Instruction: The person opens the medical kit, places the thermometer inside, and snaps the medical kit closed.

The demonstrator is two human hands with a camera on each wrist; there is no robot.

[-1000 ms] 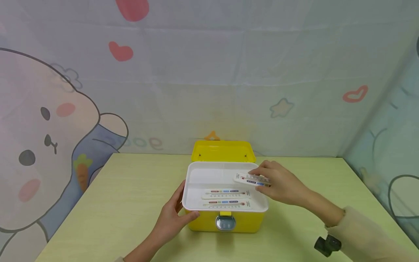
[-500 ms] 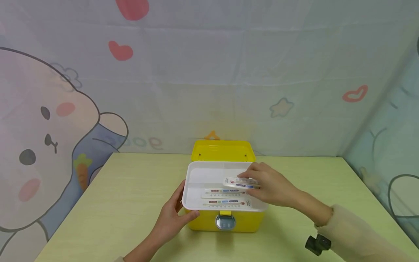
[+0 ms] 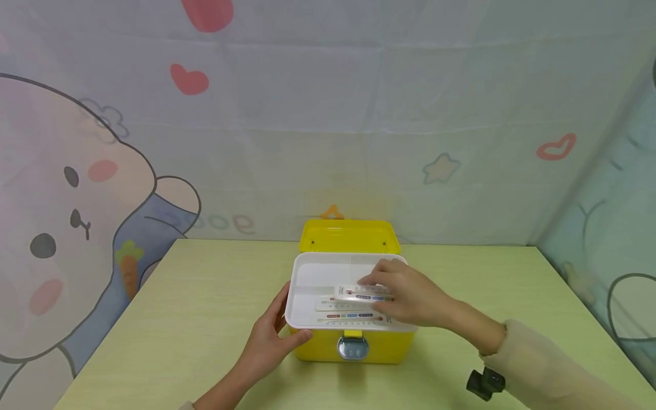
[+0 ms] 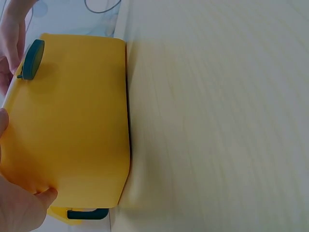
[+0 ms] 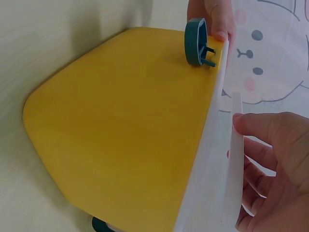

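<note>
In the head view my right hand [image 3: 412, 296] pinches a white strip thermometer [image 3: 353, 292] between thumb and fingers, over the white tray [image 3: 320, 273]. Two more thermometers lie flat in the tray's front part: the front thermometer [image 3: 353, 318] and, partly covered by the held one, the rear thermometer [image 3: 327, 306]. The tray sits on top of a yellow storage box [image 3: 315, 348]. My left hand [image 3: 266, 341] grips the box's left side near the tray rim, thumb at the front. From the right wrist view, the held thermometer [image 5: 236, 169] appears edge-on above the tray.
The box's yellow lid [image 3: 350, 236] stands open at the back. A clear-grey latch [image 3: 353, 348] hangs on the front. The pale wooden table [image 3: 215, 290] extends around the box, with a printed cloth backdrop [image 3: 307, 114] behind. A small black device [image 3: 485, 383] hangs by the right sleeve.
My right hand has moved left and slightly toward the front with the thermometer, which now overlaps the rear lying one. The left hand stays on the box.
</note>
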